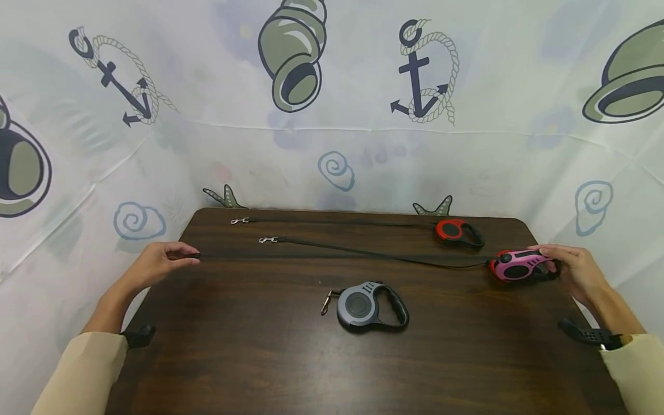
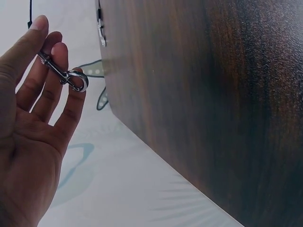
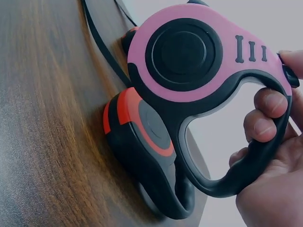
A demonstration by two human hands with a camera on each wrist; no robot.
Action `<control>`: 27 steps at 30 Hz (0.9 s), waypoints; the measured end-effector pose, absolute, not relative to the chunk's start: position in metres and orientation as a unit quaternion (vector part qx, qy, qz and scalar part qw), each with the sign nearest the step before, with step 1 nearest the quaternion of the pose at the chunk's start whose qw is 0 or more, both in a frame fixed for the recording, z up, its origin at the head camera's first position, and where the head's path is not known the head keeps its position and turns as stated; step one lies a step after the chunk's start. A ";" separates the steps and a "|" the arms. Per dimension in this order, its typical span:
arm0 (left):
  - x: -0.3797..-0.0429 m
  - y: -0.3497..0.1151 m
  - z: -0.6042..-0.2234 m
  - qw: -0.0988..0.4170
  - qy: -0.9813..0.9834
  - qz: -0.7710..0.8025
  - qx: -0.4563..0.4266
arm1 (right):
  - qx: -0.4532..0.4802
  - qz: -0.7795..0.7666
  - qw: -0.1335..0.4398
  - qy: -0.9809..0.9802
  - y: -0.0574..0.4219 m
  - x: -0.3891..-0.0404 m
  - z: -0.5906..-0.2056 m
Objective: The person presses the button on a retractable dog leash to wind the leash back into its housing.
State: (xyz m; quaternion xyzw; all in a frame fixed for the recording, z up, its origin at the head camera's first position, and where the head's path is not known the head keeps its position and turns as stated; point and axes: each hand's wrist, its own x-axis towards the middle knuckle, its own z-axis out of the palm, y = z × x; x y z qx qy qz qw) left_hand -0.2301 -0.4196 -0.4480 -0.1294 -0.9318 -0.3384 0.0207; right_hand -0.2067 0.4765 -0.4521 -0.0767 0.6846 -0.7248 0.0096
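A pink and black retractable dog leash is held above the right side of the table. My right hand grips its black handle, fingers curled through the loop. Its dark strap stretches nearly straight across to my left hand. There, thumb and fingers pinch the strap's end beside a silver snap hook, which lies across the fingers in the left wrist view. Partly hidden below the pink leash, a red and black leash rests on the table, its strap drawn out leftward.
Farther back lies another red and black leash, its strap extended left to a snap hook. A grey leash with its strap wound in sits at the middle of the brown table. Patterned cloth hangs behind.
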 end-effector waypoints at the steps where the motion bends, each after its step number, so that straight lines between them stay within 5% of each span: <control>1: -0.230 -0.419 -0.448 0.020 -0.932 -0.338 -0.129 | -0.080 -0.722 0.008 0.688 0.476 -0.207 -0.452; 27: -0.234 -0.402 -0.444 0.042 -0.928 -0.336 -0.152 | -0.073 -0.689 0.040 0.720 0.460 -0.210 -0.455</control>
